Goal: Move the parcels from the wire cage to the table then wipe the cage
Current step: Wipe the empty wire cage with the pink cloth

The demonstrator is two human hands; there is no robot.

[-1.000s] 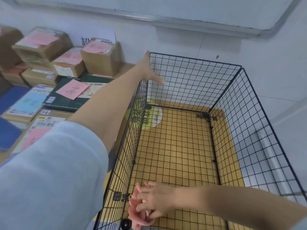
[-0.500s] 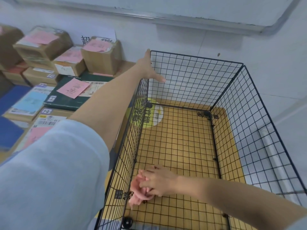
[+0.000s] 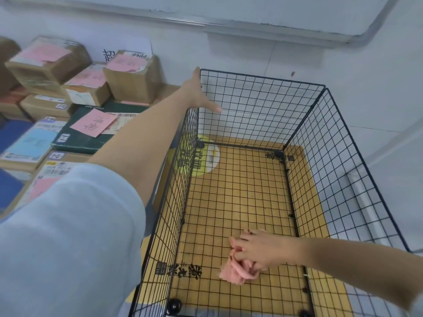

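Note:
The black wire cage [image 3: 263, 97] stands open-topped with no parcels inside; its mesh floor lies over a yellow surface. My left hand [image 3: 196, 94] rests on the cage's far left top corner, thumb spread inward, fingers over the rim. My right hand [image 3: 254, 250] is inside the cage near the front, holding a crumpled pink cloth [image 3: 235, 271] against the mesh floor. Several cardboard parcels [image 3: 132, 76] with pink notes lie stacked on the table to the left, along with a dark green box [image 3: 91, 138].
A white wall and a whiteboard edge [image 3: 274, 26] stand behind the cage. A round yellow-green label [image 3: 208, 156] shows under the cage's back left corner. Flat blue parcels [image 3: 29, 145] lie at the far left.
My right hand has slid the pink cloth rightward along the cage floor, away from the left wall. My left hand has stayed on the corner.

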